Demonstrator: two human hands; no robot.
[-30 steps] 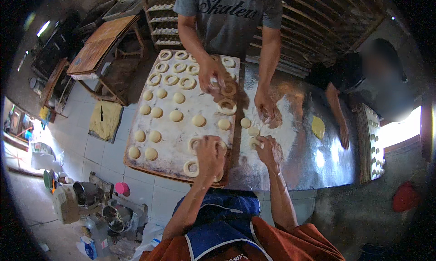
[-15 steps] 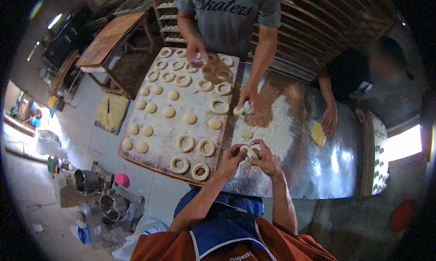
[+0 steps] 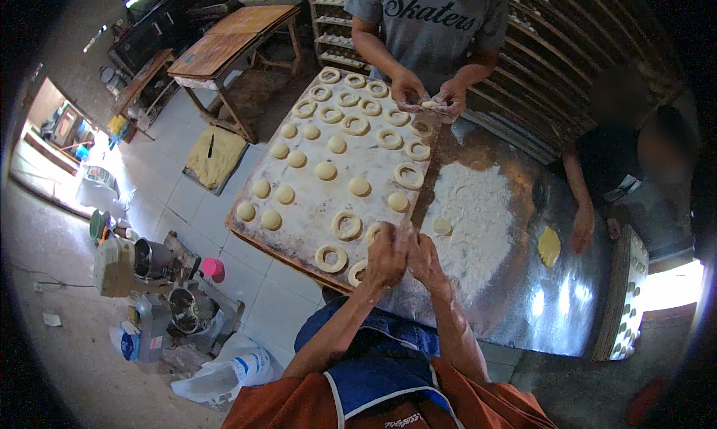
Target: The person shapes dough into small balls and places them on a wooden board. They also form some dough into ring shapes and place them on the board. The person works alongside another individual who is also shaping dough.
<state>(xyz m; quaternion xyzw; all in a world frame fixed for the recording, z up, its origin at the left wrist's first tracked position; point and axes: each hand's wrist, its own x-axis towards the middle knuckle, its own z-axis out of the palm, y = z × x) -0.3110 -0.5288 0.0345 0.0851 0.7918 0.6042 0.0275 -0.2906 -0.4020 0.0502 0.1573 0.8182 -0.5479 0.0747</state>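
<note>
My left hand (image 3: 386,257) and my right hand (image 3: 427,261) are close together at the board's right edge, fingers curled and smeared by motion. A pale, blurred piece of dough (image 3: 407,238) is between them, mostly hidden by my fingers. Dough rings (image 3: 331,258) lie beside my left hand, some partly covered by it. The floured wooden board (image 3: 306,224) also bears round dough balls (image 3: 270,219) in its middle and more rings at the far end. Just beyond my right hand, one dough ball (image 3: 442,227) rests on flour spread over the metal table (image 3: 493,309).
Across the board, a co-worker in a grey shirt (image 3: 437,37) works dough with both hands. At the right, another person's hand (image 3: 582,227) is near a yellow piece of dough (image 3: 549,247). Pots (image 3: 153,259) and a plastic bag (image 3: 237,373) are on the left floor.
My hands have come together, hiding the dough that showed between them. The co-worker's hands have met over the board's far right corner. The view has shifted, so the board appears further right.
</note>
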